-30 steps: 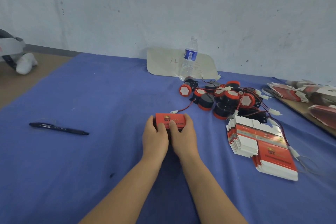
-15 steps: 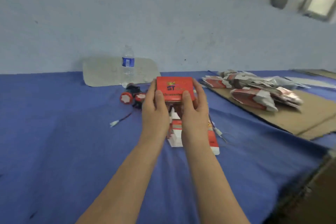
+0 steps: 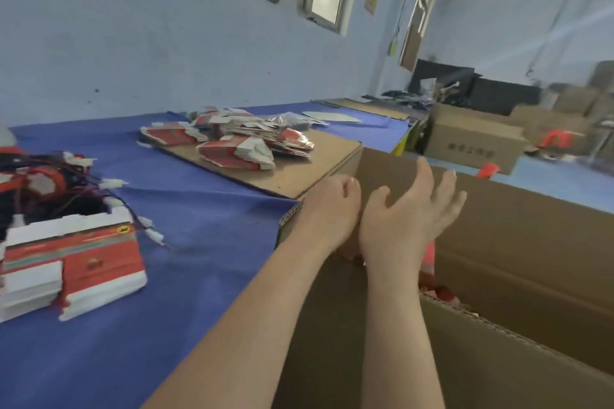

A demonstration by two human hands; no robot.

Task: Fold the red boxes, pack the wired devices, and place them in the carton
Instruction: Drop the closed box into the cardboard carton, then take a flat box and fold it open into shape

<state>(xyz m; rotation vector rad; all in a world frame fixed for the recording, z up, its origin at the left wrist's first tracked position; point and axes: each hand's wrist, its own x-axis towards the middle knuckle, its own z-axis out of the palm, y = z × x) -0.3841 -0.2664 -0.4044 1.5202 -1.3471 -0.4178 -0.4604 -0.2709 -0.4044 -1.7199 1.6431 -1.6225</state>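
L hand (image 3: pixel 327 212): hanging over the near-left corner of the carton (image 3: pixel 531 229), fingers curling in. Palm is hiding, so can't tell if it's holding anything.
R hand (image 3: pixel 407 212): hanging over the carton, fingers spreading wide, letting go, holding nothing.
Red box (image 3: pixel 429 254): red bit is showing inside the carton, just under the R hand. Prob the packed one.
Doing it well: aiming low & flat so the box is landing neat, wire staying tucked in.
Next up: flat boxes (image 3: pixel 76 262) & wired devices (image 3: pixel 43 183) are waiting far left on the blue table (image 3: pixel 199 226).
Diff vs 0.5 s ago: both hands were gripping the red box over the table. Now it's gone from them.
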